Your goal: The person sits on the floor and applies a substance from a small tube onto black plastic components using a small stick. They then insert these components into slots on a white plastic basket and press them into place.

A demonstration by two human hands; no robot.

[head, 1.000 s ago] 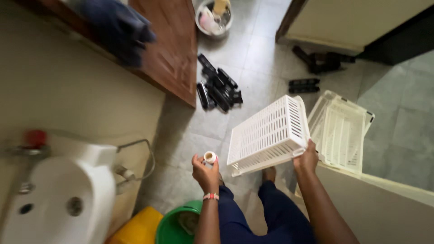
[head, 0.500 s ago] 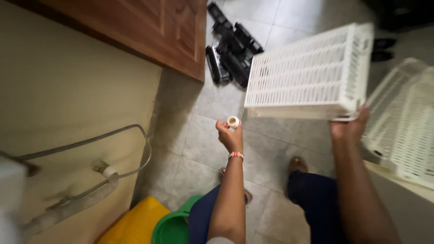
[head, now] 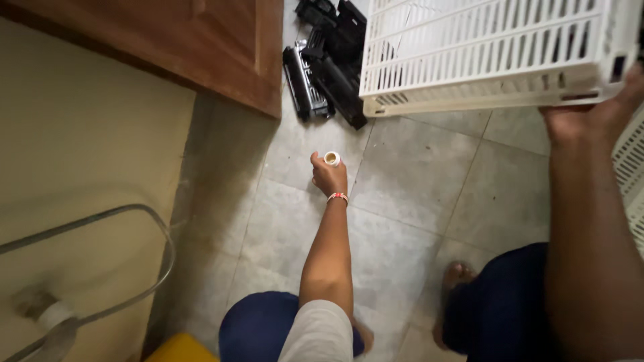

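My left hand (head: 328,175) is stretched down toward the grey floor tiles, closed around a small white roll with a hollow centre (head: 331,158). A red bead bracelet circles that wrist. My right hand (head: 594,114) grips the lower right corner of a white slatted plastic basket (head: 490,50), held tilted above the floor at the top right. Both knees in dark blue trousers and my bare feet show at the bottom.
A pile of black plastic parts (head: 325,64) lies on the tiles beside the brown wooden cabinet door (head: 201,47). A second white basket (head: 632,167) edges in at the right. A cream wall with a metal hose (head: 127,268) is on the left, a yellow container (head: 181,348) below.
The view has closed in on the floor. My left hand with the roll has reached lower toward the tiles, and the basket has risen to the top right of the view.
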